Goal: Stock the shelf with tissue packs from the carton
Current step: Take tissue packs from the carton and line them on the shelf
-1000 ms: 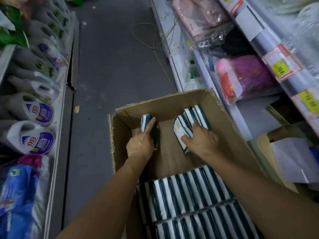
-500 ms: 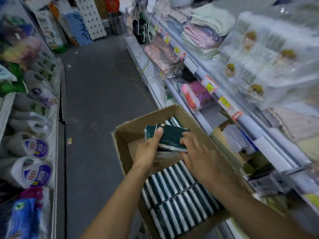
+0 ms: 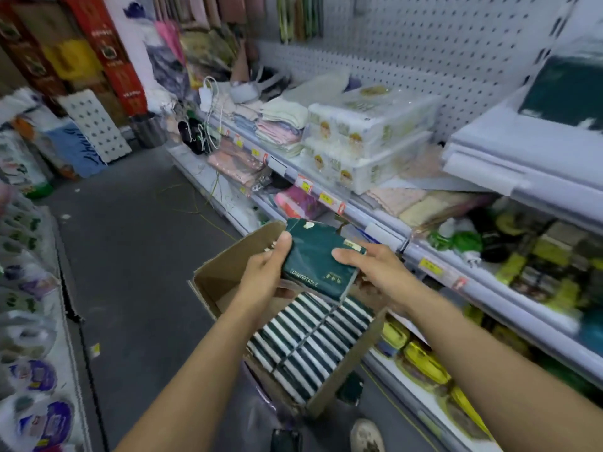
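Both hands hold a stack of dark green tissue packs (image 3: 318, 259) above the carton (image 3: 228, 272). The left hand (image 3: 266, 267) grips the stack's left edge, thumb lying over the top face; the right hand (image 3: 372, 264) grips the right edge, thumb also on top and fingers underneath. The top pack carries the printed word "COMFORTABLE" along its near edge. Just below, the open cardboard carton holds rows of more packs (image 3: 310, 340) standing on edge, showing green and white stripes; its far end is bare cardboard. To the right runs the shelf (image 3: 456, 278) with yellow price labels along its rail. Farther along an upper level sit white wrapped tissue bundles (image 3: 362, 138) beside folded towels (image 3: 280, 125), in front of a pegboard wall (image 3: 424, 44).
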